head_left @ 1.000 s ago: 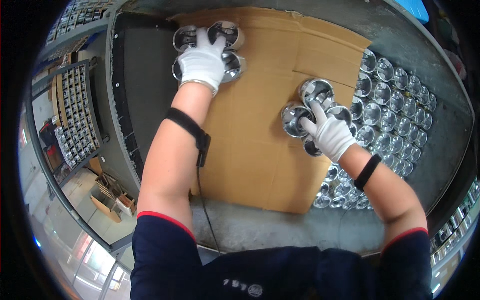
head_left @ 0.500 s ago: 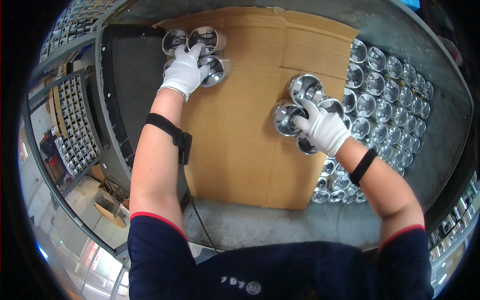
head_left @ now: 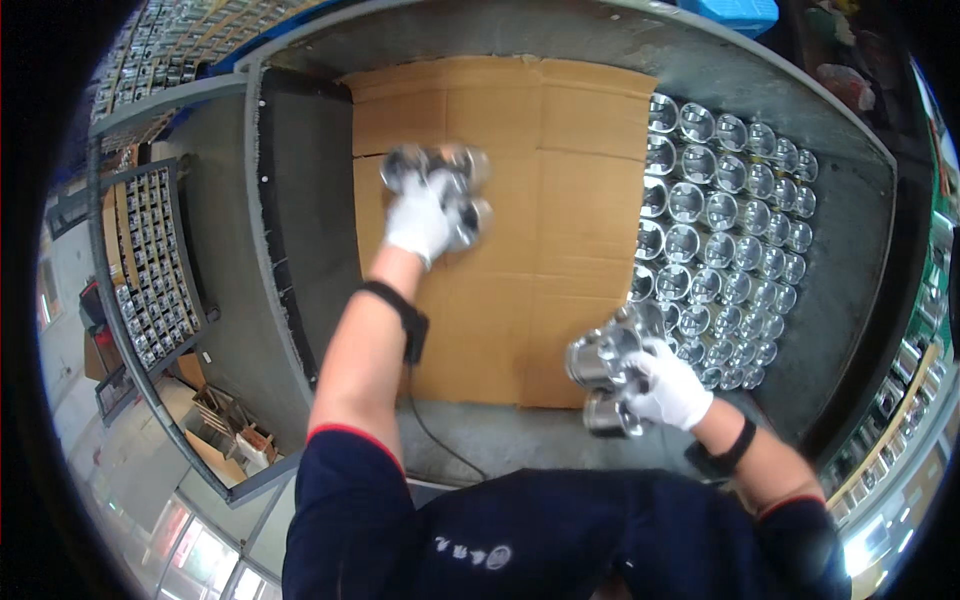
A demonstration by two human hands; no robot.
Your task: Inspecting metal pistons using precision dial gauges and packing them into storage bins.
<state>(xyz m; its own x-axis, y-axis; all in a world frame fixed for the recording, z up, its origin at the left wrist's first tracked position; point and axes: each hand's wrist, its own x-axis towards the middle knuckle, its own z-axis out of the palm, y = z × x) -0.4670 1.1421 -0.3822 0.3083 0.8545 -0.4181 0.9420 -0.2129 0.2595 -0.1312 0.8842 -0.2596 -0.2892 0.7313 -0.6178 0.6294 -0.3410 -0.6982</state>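
Note:
My left hand (head_left: 418, 220), in a white glove, grips a cluster of several shiny metal pistons (head_left: 470, 165) over the left part of the cardboard sheet (head_left: 560, 230). Its fingers reach in among their hollow ends, and motion smears the cluster. At the sheet's lower right corner, my gloved right hand (head_left: 674, 388) holds another bunch of pistons (head_left: 592, 364), tilted on their sides. Its fingertips are partly hidden inside them. Right beside this bunch, rows of pistons (head_left: 686, 202) stand with their hollow ends up.
A metal-walled bin (head_left: 840, 260) surrounds the sheet and the rows. Its dark left wall (head_left: 312, 200) rises beside the cardboard. A cable (head_left: 435, 436) hangs from my left wrist strap. Beyond the bin, a rack of parts (head_left: 155, 265) stands at left, and a blue container (head_left: 735, 14) is at the top.
My left hand has moved down and right with its pistons. My right hand has come down toward the near edge, its pistons now tipped sideways. The whole view has shifted.

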